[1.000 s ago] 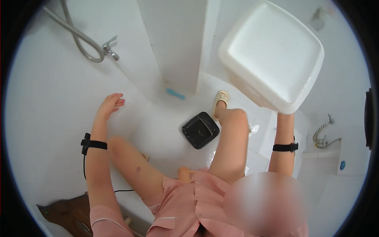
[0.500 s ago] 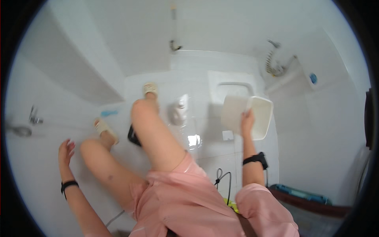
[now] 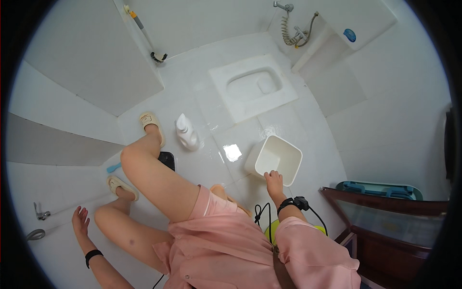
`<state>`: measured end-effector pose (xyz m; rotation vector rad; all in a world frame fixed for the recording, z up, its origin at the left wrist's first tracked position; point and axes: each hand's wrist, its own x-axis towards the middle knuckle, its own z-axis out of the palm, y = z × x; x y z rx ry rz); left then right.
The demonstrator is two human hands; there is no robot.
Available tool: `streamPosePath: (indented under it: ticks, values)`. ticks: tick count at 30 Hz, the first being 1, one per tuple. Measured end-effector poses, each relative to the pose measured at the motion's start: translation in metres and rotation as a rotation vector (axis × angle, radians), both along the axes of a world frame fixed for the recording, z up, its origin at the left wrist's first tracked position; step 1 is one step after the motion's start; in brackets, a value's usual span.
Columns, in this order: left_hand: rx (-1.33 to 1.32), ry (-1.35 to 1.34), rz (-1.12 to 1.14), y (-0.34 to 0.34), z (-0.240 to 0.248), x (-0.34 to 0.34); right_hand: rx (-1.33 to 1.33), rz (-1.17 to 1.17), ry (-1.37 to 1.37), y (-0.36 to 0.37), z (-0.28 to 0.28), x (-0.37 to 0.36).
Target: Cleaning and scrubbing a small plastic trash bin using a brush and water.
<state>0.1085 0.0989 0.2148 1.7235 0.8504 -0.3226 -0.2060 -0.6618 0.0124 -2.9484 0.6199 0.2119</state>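
Note:
My right hand [image 3: 275, 182] grips the near rim of a white square plastic bin [image 3: 278, 159] that rests on the wet white tile floor. My left hand [image 3: 80, 220] is spread flat against the white wall at the lower left, holding nothing. A white plastic bottle [image 3: 186, 132] stands on the floor between my raised leg and the bin. A white squat toilet pan [image 3: 252, 86] is set in the floor beyond the bin.
A toilet brush [image 3: 158, 57] leans in the far corner. A coiled spray hose and tap [image 3: 291, 29] hang on the far wall. A black floor scale [image 3: 167, 159] lies partly hidden behind my knee. A dark wooden door frame [image 3: 385, 221] stands at right.
The view has swung round the room. The bin went from held high, close to the camera, down to the floor, with my right hand still on its rim. My left hand stays on the wall.

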Motion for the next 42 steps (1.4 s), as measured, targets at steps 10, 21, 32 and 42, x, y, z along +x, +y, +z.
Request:
streamPosePath:
  ticks: [10, 21, 32, 42]
  values:
    - [-0.091, -0.077, 0.138, 0.017, -0.013, 0.000, 0.091, 0.088, -0.192, 0.023, 0.050, 0.003]
    - [-0.174, -0.175, 0.260, 0.042, 0.002, -0.048, 0.386, 0.277, -0.246, 0.069, 0.045, 0.041]
    - [0.127, -0.346, 0.351, -0.021, 0.054, -0.114, 0.373, 0.266, -0.280, 0.043, 0.057, 0.061]
    - [-0.019, -0.412, 0.376, -0.013, 0.070, -0.124, 0.588, 0.289, -0.371, 0.092, 0.092, 0.143]
